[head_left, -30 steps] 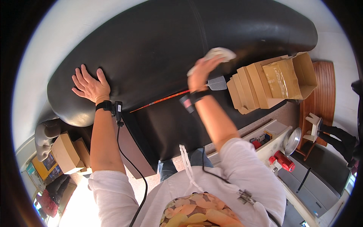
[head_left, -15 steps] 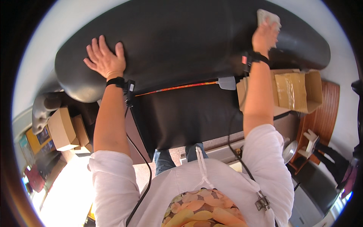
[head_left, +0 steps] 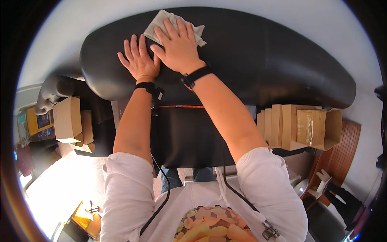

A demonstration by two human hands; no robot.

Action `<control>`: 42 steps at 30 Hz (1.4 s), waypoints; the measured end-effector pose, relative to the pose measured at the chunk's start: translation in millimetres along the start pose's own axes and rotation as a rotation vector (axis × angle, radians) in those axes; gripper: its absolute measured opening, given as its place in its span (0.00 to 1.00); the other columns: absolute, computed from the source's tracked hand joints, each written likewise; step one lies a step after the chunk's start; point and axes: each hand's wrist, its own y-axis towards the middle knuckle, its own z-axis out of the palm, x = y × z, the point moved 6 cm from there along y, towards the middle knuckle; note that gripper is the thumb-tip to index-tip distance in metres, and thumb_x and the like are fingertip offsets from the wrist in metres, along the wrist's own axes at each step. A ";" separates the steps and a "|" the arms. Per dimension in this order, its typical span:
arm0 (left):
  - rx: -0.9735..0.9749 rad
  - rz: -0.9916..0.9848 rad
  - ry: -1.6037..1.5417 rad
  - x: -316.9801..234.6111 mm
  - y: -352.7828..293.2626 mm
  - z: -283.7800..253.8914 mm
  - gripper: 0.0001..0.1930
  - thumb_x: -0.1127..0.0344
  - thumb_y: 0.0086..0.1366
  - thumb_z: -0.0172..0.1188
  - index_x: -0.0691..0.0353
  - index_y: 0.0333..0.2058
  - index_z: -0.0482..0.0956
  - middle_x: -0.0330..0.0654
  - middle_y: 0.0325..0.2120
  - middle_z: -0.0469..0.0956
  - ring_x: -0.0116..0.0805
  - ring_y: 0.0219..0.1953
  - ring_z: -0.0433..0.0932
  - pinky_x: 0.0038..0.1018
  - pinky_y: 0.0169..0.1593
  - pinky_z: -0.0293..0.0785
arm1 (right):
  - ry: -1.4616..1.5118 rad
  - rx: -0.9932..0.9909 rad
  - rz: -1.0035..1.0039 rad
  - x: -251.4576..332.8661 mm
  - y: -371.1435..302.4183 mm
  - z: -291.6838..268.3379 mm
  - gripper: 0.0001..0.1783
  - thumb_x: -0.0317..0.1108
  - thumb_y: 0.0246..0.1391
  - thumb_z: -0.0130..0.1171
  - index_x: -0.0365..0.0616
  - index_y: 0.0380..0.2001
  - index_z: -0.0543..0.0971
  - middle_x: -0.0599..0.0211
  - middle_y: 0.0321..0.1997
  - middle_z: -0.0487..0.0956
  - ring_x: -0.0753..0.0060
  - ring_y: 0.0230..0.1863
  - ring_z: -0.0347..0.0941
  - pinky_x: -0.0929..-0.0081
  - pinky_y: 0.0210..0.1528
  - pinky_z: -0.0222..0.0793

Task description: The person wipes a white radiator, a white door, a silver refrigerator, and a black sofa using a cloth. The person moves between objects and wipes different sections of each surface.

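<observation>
My right hand (head_left: 181,50) lies with its fingers stretched out over a folded pale beige cloth (head_left: 161,22), pressing it against the black sofa backrest (head_left: 234,48). The cloth's far corner and right edge stick out past my fingers. Just left of it, my left hand (head_left: 140,62) rests flat on the same backrest, fingers spread, holding nothing. The two thumbs are close to each other. Black straps with small devices circle both wrists. Below the backrest is the black seat (head_left: 185,141); my forearms cross above it.
A thin red-orange stick (head_left: 181,106) lies along the back of the seat, partly behind my right forearm. Cardboard boxes stand at the right (head_left: 310,129) and left (head_left: 68,119). Dark cables hang from my wrists. A brown slatted wooden piece (head_left: 344,141) is at the far right.
My right hand has swept far left with the cloth, from the backrest's right end to beside my left hand. My left hand has shifted right along the backrest. My view has moved too.
</observation>
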 end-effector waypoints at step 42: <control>0.220 -0.221 0.159 198.6 90.7 -32.8 0.30 0.38 0.74 0.43 0.34 0.72 0.62 0.43 0.74 0.58 0.62 0.76 0.47 0.73 0.70 0.39 | -0.641 -0.086 0.482 -178.6 -87.5 -88.7 0.33 0.54 0.70 0.41 0.51 0.72 0.65 0.58 0.77 0.61 0.50 0.78 0.51 0.41 0.78 0.39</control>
